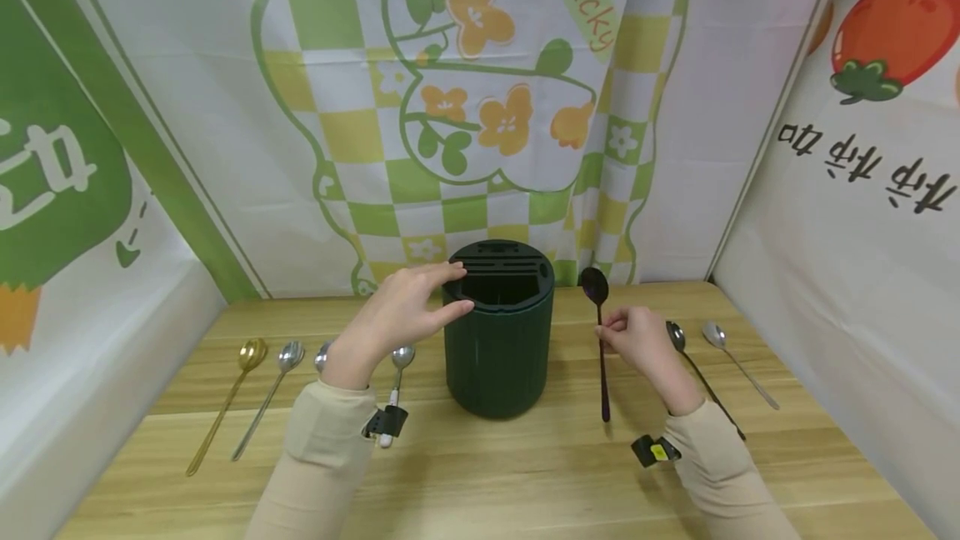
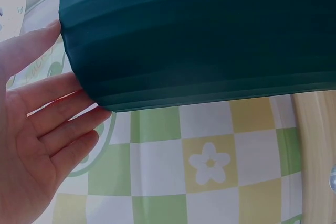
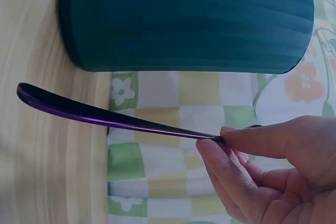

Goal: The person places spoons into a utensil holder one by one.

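A dark green utensil holder (image 1: 498, 365) with a slotted lid stands mid-table, its large opening facing up. My left hand (image 1: 401, 311) is at the left of its rim, thumb and fingers extended and spread; in the left wrist view the fingertips (image 2: 97, 114) meet the rim's edge. To the right of the holder, my right hand (image 1: 641, 344) pinches a dark purple spoon (image 1: 602, 373) by its handle between thumb and fingers. The spoon's bowl points up and its handle end points down, beside the holder's wall (image 3: 189, 24) in the right wrist view.
Left of the holder lie a gold spoon (image 1: 240, 373), a silver spoon (image 1: 277, 377), another silver spoon (image 1: 322, 355) partly hidden by my left hand, and a white-handled spoon (image 1: 401, 361). At right lie a black spoon (image 1: 697, 369) and a small silver spoon (image 1: 738, 363). Printed curtains (image 1: 480, 148) surround the table.
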### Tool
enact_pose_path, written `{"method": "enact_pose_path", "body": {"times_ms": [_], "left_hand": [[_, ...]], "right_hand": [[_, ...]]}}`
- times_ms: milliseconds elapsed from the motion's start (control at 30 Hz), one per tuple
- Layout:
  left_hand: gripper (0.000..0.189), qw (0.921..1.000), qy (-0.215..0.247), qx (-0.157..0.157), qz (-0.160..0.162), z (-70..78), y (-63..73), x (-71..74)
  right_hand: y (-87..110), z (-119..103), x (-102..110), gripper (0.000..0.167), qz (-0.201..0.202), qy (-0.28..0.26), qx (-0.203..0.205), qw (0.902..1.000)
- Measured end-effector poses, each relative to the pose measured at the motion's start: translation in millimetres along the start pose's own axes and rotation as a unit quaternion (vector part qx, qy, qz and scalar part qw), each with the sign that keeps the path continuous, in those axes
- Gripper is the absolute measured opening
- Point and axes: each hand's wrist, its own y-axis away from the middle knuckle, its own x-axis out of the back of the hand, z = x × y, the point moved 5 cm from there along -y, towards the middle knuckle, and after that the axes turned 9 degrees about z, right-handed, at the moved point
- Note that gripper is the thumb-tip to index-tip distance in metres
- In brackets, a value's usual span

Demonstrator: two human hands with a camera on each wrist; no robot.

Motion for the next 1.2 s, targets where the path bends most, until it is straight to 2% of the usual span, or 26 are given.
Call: {"method": "enact_pose_path", "body": {"times_ms": [967,1200], "left_hand": [[0.057,1.0,0.0,0.004,0.001,-1.8,3.2,-3.1],[0.056,1.0,-0.001,0.003,0.001,-0.5,2.6,-0.8]], "right_hand": [[0.7,-28.3,12.2,0.013,0.034,-0.008,0.051,0.9981],[2.6,-39.8,19.2,0.014,0.052,0.0,0.08,0.9954]]}}
